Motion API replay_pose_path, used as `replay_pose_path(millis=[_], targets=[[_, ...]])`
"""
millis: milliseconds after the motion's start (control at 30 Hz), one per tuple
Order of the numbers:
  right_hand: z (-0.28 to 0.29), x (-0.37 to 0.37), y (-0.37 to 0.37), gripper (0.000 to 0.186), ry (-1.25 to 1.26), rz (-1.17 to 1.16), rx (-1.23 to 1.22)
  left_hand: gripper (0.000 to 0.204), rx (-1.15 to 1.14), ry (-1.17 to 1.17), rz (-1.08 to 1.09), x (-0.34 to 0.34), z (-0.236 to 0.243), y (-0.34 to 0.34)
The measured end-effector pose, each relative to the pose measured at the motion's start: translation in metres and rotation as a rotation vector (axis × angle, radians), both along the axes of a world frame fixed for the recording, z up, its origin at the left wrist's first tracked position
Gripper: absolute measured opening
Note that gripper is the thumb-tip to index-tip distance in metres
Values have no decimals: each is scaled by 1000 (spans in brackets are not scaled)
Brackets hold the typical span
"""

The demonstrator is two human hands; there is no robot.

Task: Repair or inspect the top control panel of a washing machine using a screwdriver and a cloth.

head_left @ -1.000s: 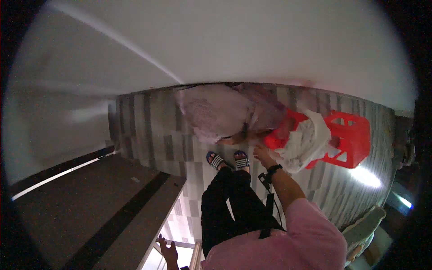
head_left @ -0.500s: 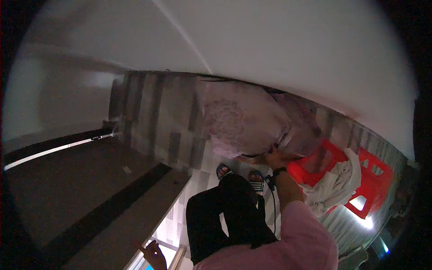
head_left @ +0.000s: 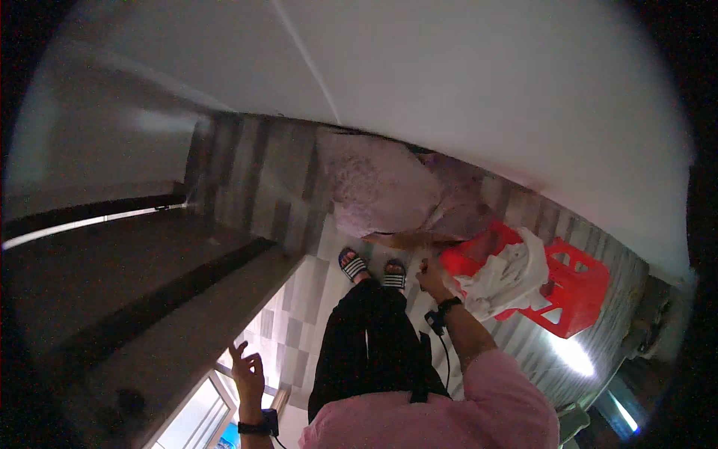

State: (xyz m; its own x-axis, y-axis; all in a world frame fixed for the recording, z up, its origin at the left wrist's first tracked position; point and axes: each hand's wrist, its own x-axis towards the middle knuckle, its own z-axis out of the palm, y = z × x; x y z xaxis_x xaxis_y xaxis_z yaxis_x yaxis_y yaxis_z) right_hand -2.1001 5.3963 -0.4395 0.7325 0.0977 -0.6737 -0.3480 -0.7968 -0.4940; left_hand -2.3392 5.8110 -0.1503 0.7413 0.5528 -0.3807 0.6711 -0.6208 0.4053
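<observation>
My left hand [head_left: 248, 374] is at the lower left, beside the dark board's edge. Its fingers are spread and nothing is in them. My right hand [head_left: 432, 277] is in front of the red plastic stool-like piece [head_left: 470, 254], its fingers curled in dim light; what they hold, if anything, is hidden. Just beyond it lies a bulky, pale pink fabric-covered thing [head_left: 381, 187] with a faint flower pattern and a tan lower edge. A crumpled white cloth [head_left: 508, 273] drapes over the red plastic, close to my right wrist.
A second red plastic piece with cutouts [head_left: 574, 288] stands at the right. A wide dark board [head_left: 149, 299] fills the left side. A white wall [head_left: 486, 90] rises behind the pink thing. My sandalled feet [head_left: 353, 263] stand on the grey checked floor [head_left: 303, 307]. A cable hangs near my right wrist.
My right hand has come away from the pink thing's edge and moved left. My left hand has risen further into view. My feet now show fully, and the view has shifted.
</observation>
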Motion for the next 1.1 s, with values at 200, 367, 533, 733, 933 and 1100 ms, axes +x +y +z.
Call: replay_pose_path(millis=[200,367,533,733,933,1100], targets=[[59,-59,-55,24,84,-28,394,63,-326,168,11,-58,59,-28],[102,-73,-66,48,377,-128,484,56,-347,174,78,-113,86,-31],[140,-75,-21,19,304,-24,69,50,-253,-28,122,-177,100,-20],[147,-137,34,23,188,96,-25,47,-236,-21,383,-339,129,3],[155,-219,139,32,179,497,62,47,-59,106,538,-504,100,11],[193,-275,268,33,489,479,109,53,-296,-26,766,-562,86,26]])
